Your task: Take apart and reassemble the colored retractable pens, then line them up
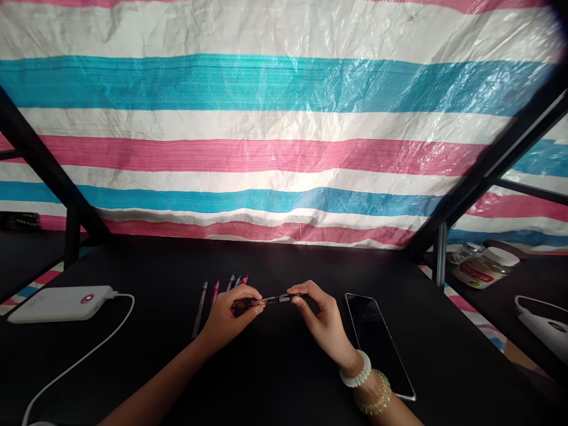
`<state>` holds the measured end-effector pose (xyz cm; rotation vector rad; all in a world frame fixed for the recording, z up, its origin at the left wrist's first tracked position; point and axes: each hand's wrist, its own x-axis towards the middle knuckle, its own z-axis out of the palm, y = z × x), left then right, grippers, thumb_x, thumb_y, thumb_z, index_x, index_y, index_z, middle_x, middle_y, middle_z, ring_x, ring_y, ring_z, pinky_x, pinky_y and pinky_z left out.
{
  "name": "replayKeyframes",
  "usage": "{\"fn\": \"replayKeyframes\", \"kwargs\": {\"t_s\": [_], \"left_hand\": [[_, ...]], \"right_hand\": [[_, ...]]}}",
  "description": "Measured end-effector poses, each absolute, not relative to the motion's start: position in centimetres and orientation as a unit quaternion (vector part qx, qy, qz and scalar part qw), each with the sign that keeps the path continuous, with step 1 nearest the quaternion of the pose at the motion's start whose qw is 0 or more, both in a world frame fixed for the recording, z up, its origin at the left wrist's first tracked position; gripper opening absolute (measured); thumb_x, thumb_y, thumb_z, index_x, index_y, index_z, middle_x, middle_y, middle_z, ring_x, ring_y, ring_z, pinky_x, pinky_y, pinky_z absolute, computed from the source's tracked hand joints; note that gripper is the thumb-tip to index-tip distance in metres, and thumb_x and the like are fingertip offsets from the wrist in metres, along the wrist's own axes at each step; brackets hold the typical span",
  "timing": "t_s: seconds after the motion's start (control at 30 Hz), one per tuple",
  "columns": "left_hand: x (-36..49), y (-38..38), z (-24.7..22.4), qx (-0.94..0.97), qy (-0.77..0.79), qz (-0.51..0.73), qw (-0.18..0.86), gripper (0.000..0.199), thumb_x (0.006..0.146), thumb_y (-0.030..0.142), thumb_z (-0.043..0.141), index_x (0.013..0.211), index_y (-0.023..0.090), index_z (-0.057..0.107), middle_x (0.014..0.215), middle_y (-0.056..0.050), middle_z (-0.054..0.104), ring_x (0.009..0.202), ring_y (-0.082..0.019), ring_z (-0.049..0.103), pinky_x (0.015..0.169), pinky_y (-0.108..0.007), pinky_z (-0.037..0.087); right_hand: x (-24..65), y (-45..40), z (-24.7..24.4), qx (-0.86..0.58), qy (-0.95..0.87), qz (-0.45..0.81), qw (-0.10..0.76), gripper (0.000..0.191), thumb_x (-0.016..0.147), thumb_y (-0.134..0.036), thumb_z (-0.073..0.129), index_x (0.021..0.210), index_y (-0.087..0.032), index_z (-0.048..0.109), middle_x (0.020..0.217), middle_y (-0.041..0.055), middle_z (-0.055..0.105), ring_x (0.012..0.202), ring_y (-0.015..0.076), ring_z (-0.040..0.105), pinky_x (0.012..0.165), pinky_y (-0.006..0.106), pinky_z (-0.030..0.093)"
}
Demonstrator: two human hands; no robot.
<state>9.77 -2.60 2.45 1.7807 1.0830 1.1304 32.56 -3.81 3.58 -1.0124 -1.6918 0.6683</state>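
On the black counter (133,266), a white power bank (60,305) sits far left, then a row of pens (217,296) lies just above the left hand (231,319), whose curled fingers grip one end of a dark pen (266,300). The right hand (322,316) pinches its other end between thumb and forefinger, near a black smartphone (377,343).
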Motion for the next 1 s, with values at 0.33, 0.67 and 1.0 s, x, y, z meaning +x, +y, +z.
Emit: {"fn": "replayKeyframes", "kwargs": {"t_s": [0.33, 0.67, 1.0], "left_hand": [[9.68, -2.66, 2.82, 0.696, 0.434, 0.427, 0.381, 0.011, 0.080, 0.027, 0.066, 0.089, 0.022, 0.070, 0.087, -0.004, 0.075, 0.080, -0.021, 0.071, 0.075, -0.030, 0.055], [9.60, -2.61, 2.73, 0.720, 0.416, 0.432, 0.350, 0.007, 0.082, 0.026, 0.065, 0.087, 0.024, 0.071, 0.087, -0.004, 0.075, 0.082, -0.021, 0.070, 0.075, -0.032, 0.054], [10.13, -2.90, 2.18, 0.731, 0.430, 0.426, 0.316, 0.008, 0.081, 0.022, 0.065, 0.086, 0.023, 0.070, 0.086, -0.004, 0.074, 0.081, -0.021, 0.069, 0.076, -0.030, 0.052]], "right_hand": [[32.83, -3.34, 3.00, -0.436, -0.691, 0.301, 0.492, 0.005, 0.088, -0.023, 0.063, 0.092, -0.022, 0.066, 0.091, 0.0049, 0.068, 0.082, 0.0212, 0.064, 0.073, 0.033, 0.051], [32.69, -3.51, 3.18, -0.452, -0.712, 0.282, 0.457, 0.012, 0.093, -0.031, 0.059, 0.091, -0.022, 0.067, 0.083, 0.0039, 0.068, 0.076, 0.0210, 0.063, 0.071, 0.032, 0.049], [32.57, -4.05, 3.33, -0.464, -0.735, 0.289, 0.401, 0.014, 0.099, -0.025, 0.043, 0.111, -0.024, 0.050, 0.083, 0.0018, 0.057, 0.071, 0.0192, 0.055, 0.067, 0.030, 0.043]]}}
